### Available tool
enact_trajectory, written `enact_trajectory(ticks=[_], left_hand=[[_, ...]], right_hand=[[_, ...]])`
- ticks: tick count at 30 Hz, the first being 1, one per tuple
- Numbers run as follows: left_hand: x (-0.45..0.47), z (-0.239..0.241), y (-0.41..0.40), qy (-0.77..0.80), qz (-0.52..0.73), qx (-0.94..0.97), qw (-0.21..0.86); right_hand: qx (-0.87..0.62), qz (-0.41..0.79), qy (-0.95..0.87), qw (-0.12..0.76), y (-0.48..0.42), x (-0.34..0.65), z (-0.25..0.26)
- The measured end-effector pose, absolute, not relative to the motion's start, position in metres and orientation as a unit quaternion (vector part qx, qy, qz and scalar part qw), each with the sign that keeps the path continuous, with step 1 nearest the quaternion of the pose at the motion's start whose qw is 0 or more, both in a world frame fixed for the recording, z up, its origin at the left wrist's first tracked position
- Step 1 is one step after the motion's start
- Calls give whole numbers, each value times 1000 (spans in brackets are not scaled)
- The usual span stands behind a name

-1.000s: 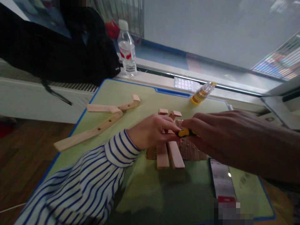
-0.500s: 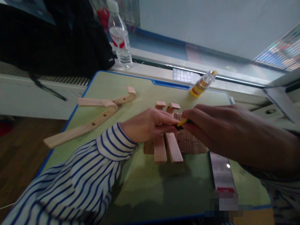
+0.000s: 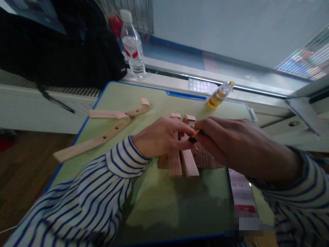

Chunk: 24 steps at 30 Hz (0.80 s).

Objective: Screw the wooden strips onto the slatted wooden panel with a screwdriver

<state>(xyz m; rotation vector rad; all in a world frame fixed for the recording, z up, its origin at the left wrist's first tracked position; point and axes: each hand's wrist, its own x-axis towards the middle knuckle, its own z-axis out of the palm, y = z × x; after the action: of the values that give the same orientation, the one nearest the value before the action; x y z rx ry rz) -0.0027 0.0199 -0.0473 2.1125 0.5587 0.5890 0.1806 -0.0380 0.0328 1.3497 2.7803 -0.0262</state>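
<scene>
In the head view, a small yellow-and-black item (image 3: 192, 139) is held above the middle of the bench (image 3: 159, 202), over a brown ridged board (image 3: 208, 158). The item is gripped from the right by the right hand (image 3: 227, 141), whose fingers are closed on it; its other end is pinched between the thumb and forefinger of the left hand (image 3: 160, 137), drawn narrow. Most of the item is covered by the fingers, so its full shape, and whether anything is touched by its tip, cannot be told. It is judged light and stiff, with a body that may turn in a loose pinch; it is best held around its thicker part, with the tip end steadied by two fingertips. Beneath the left hand, a left hooked wooden piece (image 3: 175, 164) and a right hooked wooden piece (image 3: 190, 163) are laid across the board, their plain ends directed toward the near edge. Both are judged rigid, fairly light and smooth; they should be grasped across the flat shank, and the curved hook, likely the weaker part, should not be levered. Two further hooked pieces (image 3: 89, 144) are laid near the left edge. A bottle with a yellow base (image 3: 216, 99) is placed at the far edge, near the far right corner.
</scene>
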Motion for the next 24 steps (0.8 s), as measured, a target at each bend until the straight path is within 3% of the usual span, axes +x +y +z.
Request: enact_trajectory(ticks=[9,24], left_hand=[[0,-41,16,277,234,880,307],[-3,-42,19,221,202,879,372]], right_hand=[[391,8,920,38,-32,186,46],[379,-24,924,54,-33,184,47]])
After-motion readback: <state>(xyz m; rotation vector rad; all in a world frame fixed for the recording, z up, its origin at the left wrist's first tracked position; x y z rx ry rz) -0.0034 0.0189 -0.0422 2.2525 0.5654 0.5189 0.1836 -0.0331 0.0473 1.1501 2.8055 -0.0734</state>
